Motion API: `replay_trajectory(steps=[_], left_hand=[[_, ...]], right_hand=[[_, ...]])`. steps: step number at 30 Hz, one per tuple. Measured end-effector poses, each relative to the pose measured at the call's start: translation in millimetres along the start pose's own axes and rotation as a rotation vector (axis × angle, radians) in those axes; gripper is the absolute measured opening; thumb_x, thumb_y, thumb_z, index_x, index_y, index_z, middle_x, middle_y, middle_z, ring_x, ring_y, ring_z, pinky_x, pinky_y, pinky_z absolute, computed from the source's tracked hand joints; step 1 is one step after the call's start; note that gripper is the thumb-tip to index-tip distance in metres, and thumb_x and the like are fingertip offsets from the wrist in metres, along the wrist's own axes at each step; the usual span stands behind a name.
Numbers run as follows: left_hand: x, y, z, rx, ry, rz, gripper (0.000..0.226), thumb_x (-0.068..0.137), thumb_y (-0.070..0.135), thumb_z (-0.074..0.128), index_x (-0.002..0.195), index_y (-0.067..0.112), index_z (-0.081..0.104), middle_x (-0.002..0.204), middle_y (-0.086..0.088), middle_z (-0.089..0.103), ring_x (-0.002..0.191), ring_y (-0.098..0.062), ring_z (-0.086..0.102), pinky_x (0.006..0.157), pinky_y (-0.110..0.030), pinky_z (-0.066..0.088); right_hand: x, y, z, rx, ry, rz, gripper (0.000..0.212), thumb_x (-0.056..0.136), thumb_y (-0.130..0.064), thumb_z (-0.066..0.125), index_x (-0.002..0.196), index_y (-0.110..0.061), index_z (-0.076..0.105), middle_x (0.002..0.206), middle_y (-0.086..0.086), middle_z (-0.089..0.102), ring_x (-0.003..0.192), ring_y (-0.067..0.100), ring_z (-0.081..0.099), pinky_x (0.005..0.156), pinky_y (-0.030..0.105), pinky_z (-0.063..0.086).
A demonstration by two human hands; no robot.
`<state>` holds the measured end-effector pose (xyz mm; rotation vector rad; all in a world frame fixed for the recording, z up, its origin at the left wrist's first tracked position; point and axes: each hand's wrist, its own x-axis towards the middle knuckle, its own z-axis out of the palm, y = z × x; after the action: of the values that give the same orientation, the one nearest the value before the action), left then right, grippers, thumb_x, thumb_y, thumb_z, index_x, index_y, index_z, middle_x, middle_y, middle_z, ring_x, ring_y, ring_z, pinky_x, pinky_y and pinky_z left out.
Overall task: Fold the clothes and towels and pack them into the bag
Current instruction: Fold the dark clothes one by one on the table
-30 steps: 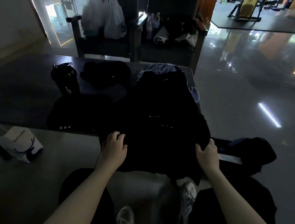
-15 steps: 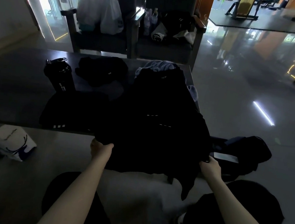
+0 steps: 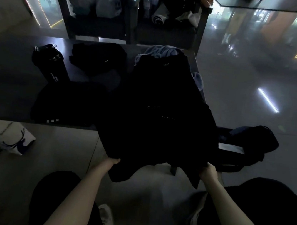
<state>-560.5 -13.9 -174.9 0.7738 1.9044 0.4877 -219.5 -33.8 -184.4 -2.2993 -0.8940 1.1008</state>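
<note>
Dim room with a shiny floor and a dark surface (image 3: 7, 80) right ahead. Holding a big black garment (image 3: 161, 121) by its near edge: left grip (image 3: 114, 161) curled tight round the left corner, right grip (image 3: 207, 171) curled tight round the right corner. Nothing else in either grip. Spread away from both grips across the surface, with the near edge hanging off the front, right at the grips. Hard to tell top from trousers in such dark light.

Further off from the left grip: a flat black piece of clothing (image 3: 66, 102), a dark bottle (image 3: 50, 63) and a small black heap (image 3: 96, 57). Far beyond both grips, peeking out from under the big garment: a blue-grey towel (image 3: 162, 50). Out past the right grip, down on the floor: a dark bag (image 3: 252, 142), ready for the packing.

Step in hand, at a guess: folding, with the first fold not yet made. No packing seen yet, so a long way from done.

Next, most likely: lift both corners together and carry them away toward the far end, keeping them level, to match edge with edge. Then lay down, let go and smooth flat. Watch the loose bits drooping between the grips. Tuck them in, or end up with a lumpy fold.
</note>
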Motion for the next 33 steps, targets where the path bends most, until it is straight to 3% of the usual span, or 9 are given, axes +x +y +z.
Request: replay_trajectory(steps=[4, 6, 8, 10, 12, 15, 20, 25, 33], left_hand=[[-11.3, -11.9, 5.4, 0.163, -0.092, 0.017, 0.046, 0.090, 0.000, 0.059, 0.133, -0.006, 0.046, 0.133, -0.024, 0.052, 0.122, -0.035, 0.051, 0.097, -0.037, 0.041], [-15.7, -16.6, 3.6, 0.174, -0.084, 0.041, 0.039, 0.091, 0.002, 0.059, 0.128, -0.006, 0.052, 0.128, -0.025, 0.056, 0.117, -0.035, 0.055, 0.094, -0.039, 0.043], [-24.7, -16.4, 0.3, 0.153, -0.108, 0.054, 0.037, 0.095, 0.009, 0.056, 0.130, -0.001, 0.051, 0.128, -0.022, 0.057, 0.116, -0.033, 0.055, 0.090, -0.037, 0.044], [-35.3, -14.9, -4.6, 0.129, -0.088, 0.066, 0.032, 0.098, 0.017, 0.052, 0.128, 0.006, 0.051, 0.125, -0.018, 0.058, 0.108, -0.031, 0.057, 0.085, -0.035, 0.045], [-41.3, -13.0, -10.9, 0.090, -0.061, 0.074, 0.035, 0.098, 0.027, 0.052, 0.126, 0.007, 0.051, 0.116, -0.014, 0.060, 0.096, -0.026, 0.057, 0.079, -0.034, 0.048], [-55.7, -2.2, -22.7, 0.053, -0.039, 0.108, 0.045, 0.097, 0.033, 0.053, 0.134, 0.010, 0.047, 0.108, -0.011, 0.061, 0.091, -0.025, 0.058, 0.068, -0.028, 0.049], [-84.4, 25.6, -49.8, -0.051, -0.005, 0.245, 0.061, 0.094, 0.035, 0.058, 0.143, 0.006, 0.037, 0.133, -0.016, 0.052, 0.115, -0.030, 0.054, 0.087, -0.027, 0.044], [-108.5, 58.0, -82.6, -0.152, 0.043, 0.311, 0.051, 0.095, 0.031, 0.057, 0.136, 0.004, 0.046, 0.127, -0.018, 0.056, 0.110, -0.032, 0.056, 0.085, -0.031, 0.045], [-128.0, 118.5, -116.6, -0.169, 0.233, 0.300, 0.039, 0.093, 0.015, 0.058, 0.126, -0.006, 0.052, 0.100, -0.016, 0.059, 0.099, -0.034, 0.056, 0.081, -0.034, 0.045]], right_hand=[[-8.4, 11.4, 3.3, -0.130, -0.031, -0.026, 0.028, 0.092, -0.007, 0.048, 0.065, -0.013, 0.049, 0.079, 0.009, 0.053, 0.082, 0.024, 0.047, 0.070, 0.028, 0.034], [-14.1, 13.3, 2.2, -0.131, -0.054, -0.002, 0.014, 0.094, -0.006, 0.047, 0.088, -0.005, 0.060, 0.087, 0.010, 0.051, 0.085, 0.023, 0.045, 0.073, 0.026, 0.034], [-18.3, 8.7, -0.9, -0.061, -0.047, -0.010, 0.028, 0.094, -0.002, 0.044, 0.119, 0.003, 0.056, 0.084, 0.007, 0.048, 0.083, 0.021, 0.044, 0.077, 0.026, 0.035], [-19.7, 6.0, -3.7, 0.009, -0.015, -0.020, 0.035, 0.094, -0.002, 0.042, 0.127, 0.004, 0.050, 0.072, -0.002, 0.040, 0.067, 0.013, 0.042, 0.078, 0.025, 0.035], [-23.4, 1.1, -7.9, 0.088, 0.022, -0.025, 0.035, 0.093, -0.003, 0.043, 0.127, 0.003, 0.050, 0.071, -0.005, 0.038, 0.061, 0.007, 0.037, 0.077, 0.027, 0.037], [-31.8, -7.8, -20.5, 0.277, -0.002, -0.090, 0.028, 0.094, -0.009, 0.045, 0.113, 0.006, 0.058, 0.073, 0.003, 0.053, 0.069, 0.019, 0.052, 0.072, 0.034, 0.041], [-48.7, -31.1, -54.9, 0.547, -0.131, -0.145, 0.020, 0.098, -0.026, 0.048, 0.092, -0.011, 0.060, 0.083, 0.010, 0.062, 0.079, 0.028, 0.059, 0.075, 0.039, 0.045], [-57.3, -63.1, -84.6, 0.469, 0.054, -0.204, 0.031, 0.095, -0.028, 0.053, 0.079, -0.002, 0.059, 0.075, 0.012, 0.058, 0.068, 0.027, 0.057, 0.069, 0.034, 0.043], [-72.0, -114.7, -133.0, 0.304, 0.248, -0.331, 0.030, 0.083, -0.014, 0.064, 0.107, 0.005, 0.064, 0.099, 0.018, 0.064, 0.092, 0.033, 0.062, 0.079, 0.033, 0.048]])
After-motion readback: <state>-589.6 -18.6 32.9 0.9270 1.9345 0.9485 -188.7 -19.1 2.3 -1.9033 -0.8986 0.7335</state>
